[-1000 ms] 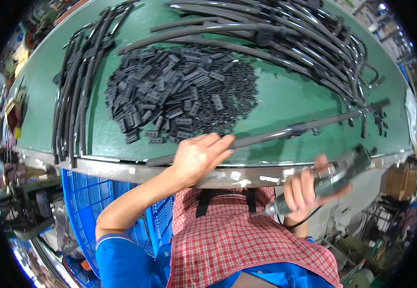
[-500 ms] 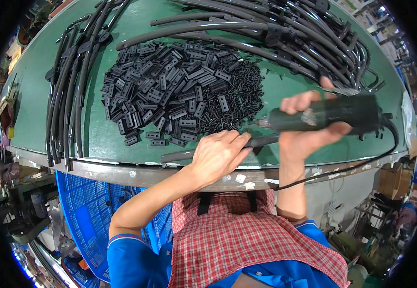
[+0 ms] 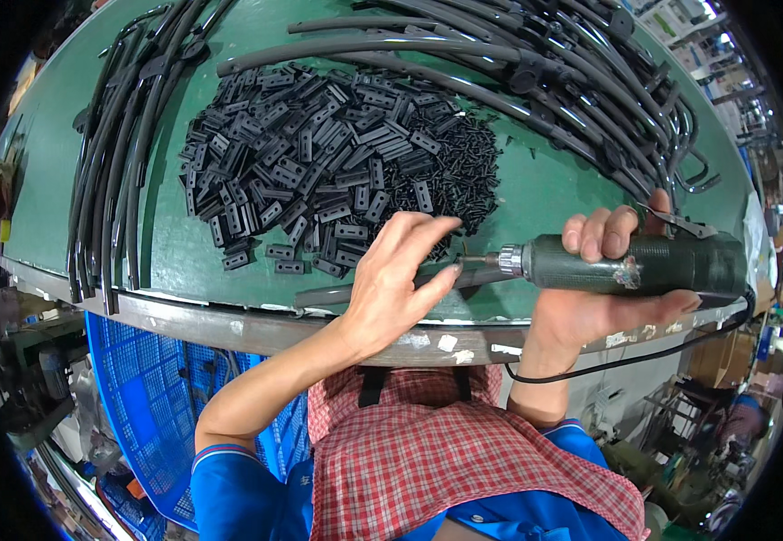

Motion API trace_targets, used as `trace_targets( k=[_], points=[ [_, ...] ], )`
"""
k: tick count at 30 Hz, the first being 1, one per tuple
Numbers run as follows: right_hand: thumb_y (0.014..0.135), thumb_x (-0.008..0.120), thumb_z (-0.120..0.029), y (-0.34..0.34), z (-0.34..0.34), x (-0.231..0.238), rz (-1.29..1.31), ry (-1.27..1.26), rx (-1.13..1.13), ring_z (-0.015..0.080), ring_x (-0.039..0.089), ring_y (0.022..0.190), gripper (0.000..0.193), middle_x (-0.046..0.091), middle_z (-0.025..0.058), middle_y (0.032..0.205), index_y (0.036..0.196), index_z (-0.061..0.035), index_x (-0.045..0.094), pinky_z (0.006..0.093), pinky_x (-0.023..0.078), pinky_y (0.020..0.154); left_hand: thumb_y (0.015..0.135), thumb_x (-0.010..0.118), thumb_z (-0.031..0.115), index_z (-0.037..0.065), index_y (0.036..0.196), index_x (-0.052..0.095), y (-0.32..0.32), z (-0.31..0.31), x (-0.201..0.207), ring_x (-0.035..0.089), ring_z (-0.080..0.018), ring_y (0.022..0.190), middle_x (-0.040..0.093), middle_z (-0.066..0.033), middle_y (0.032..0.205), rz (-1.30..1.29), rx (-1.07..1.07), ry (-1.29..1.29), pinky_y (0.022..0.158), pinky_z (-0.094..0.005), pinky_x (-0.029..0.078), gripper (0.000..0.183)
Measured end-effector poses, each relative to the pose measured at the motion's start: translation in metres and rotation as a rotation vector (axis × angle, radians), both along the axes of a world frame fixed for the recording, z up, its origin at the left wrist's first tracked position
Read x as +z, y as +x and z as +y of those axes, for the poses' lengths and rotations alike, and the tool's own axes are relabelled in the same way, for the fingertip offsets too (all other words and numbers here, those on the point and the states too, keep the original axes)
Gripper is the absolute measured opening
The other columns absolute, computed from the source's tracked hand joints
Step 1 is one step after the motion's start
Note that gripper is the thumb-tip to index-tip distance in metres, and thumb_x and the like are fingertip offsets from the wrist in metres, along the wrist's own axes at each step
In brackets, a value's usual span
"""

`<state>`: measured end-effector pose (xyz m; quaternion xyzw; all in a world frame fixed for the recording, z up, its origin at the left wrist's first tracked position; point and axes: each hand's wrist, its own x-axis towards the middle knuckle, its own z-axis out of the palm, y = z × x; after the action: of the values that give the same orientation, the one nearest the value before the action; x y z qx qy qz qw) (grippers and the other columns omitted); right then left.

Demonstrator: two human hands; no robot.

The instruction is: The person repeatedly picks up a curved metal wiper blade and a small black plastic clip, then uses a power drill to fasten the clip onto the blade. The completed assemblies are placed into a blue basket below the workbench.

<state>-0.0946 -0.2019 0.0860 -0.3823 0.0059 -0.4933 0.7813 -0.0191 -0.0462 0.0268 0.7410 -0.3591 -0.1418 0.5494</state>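
Note:
In my right hand (image 3: 590,311) is a dark green electric screwdriver (image 3: 558,264) with a silver collar, held level, its bit pointing left. A small dark piece, perhaps a screw, shows at the bit's tip. My left hand (image 3: 391,279) is open just left of that tip, thumb and forefinger spread, the thumb's end close beside it. Beneath this hand a dark tube (image 3: 319,296) lies along the table's near edge, its middle hidden. Beyond the left hand lie a pile of black two-hole blocks (image 3: 301,162) and a heap of small dark screws (image 3: 464,167).
Several dark bent tubes (image 3: 130,162) lie at the left of the green table (image 3: 40,216). More tubes (image 3: 572,90) are stacked at the far right. A black cord (image 3: 626,363) loops from the screwdriver. Below the metal edge stands a blue plastic basket (image 3: 148,406).
My left hand has lifted its fingers from the tube and spread them by the bit. The screwdriver has come nearer and slightly right, and is no longer blurred.

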Motion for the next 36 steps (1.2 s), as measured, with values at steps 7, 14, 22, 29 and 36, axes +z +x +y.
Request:
trace_targets(
  k=[7,14,22,29,36],
  points=[
    [0.075,0.042,-0.082,-0.007,-0.003,-0.001,-0.041,-0.022,0.047,0.0187,0.049,0.058,0.101,0.049,0.0058,0.072,0.138,-0.0022,0.037,0.0359,0.043,0.056,0.078,0.067,0.007,0.001,0.096,0.069,0.004,0.000,-0.013,0.057,-0.0246,0.089,0.064,-0.0091,0.094,-0.077,-0.153,-0.010,0.077,-0.0348,0.047,0.018],
    [0.073,0.043,-0.083,-0.007,0.000,0.000,-0.045,-0.017,0.055,0.0195,0.050,0.057,0.105,0.048,0.0055,0.071,0.138,-0.0019,0.036,0.0368,0.043,0.055,0.079,0.065,0.005,0.001,0.098,0.068,0.002,-0.001,-0.014,0.057,-0.0258,0.089,0.064,-0.0097,0.095,-0.199,-0.178,-0.004,0.078,-0.0353,0.048,0.020],
    [0.079,0.055,-0.071,-0.012,-0.006,-0.004,0.012,0.005,0.106,0.0143,0.043,0.061,0.088,0.043,0.0026,0.072,0.131,-0.0009,0.043,0.0322,0.038,0.058,0.075,0.063,0.001,0.000,0.106,0.063,-0.001,-0.004,-0.013,0.055,-0.0291,0.093,0.059,-0.0111,0.100,-0.397,-0.242,0.003,0.081,-0.0372,0.048,0.031],
    [0.084,0.043,-0.074,-0.022,-0.017,-0.018,0.068,0.416,0.010,0.0137,0.038,0.061,0.076,0.036,-0.0010,0.068,0.116,-0.0056,0.052,0.0299,0.037,0.057,0.075,0.067,0.010,0.001,0.118,0.058,0.001,0.004,-0.007,0.054,-0.0316,0.098,0.058,-0.0134,0.108,-0.396,-0.315,-0.021,0.085,-0.0397,0.046,0.045],
    [0.091,0.040,-0.064,-0.037,-0.012,-0.040,0.102,0.482,0.057,0.0113,0.038,0.064,0.068,0.038,0.0000,0.073,0.118,-0.0023,0.049,0.0265,0.036,0.059,0.074,0.071,0.011,0.004,0.106,0.065,0.012,0.067,-0.011,0.057,-0.0289,0.089,0.061,-0.0124,0.099,-0.408,-0.053,0.022,0.076,-0.0365,0.048,0.033]
  ],
)
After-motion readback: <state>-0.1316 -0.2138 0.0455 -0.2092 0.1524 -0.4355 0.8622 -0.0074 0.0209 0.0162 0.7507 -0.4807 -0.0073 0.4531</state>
